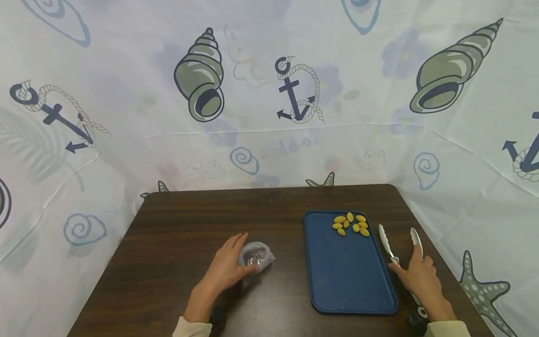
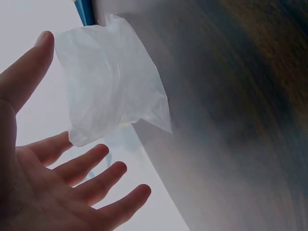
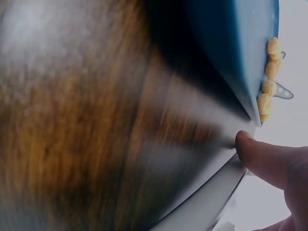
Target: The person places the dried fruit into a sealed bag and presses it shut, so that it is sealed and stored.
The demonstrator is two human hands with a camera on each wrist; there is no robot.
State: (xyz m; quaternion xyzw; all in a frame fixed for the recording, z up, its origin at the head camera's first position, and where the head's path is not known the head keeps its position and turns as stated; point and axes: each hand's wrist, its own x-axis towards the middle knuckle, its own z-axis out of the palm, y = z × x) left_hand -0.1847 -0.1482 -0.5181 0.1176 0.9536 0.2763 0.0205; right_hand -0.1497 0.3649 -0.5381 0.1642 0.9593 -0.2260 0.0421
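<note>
Head view: high before tray [image 1: 349, 281], facing forward-down; wrist views: close, facing forward, left and right of it; head and right share it.

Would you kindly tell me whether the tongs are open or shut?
The tongs are open: the head view shows their two tips spread wide apart.

My head view is evenly lit; my left grip [image 1: 227, 266] shades the table [image 1: 286, 299], which gleams dully nearby; my right wrist view blurs its grain and bleaches the backdrop [image 3: 294, 122].
</note>
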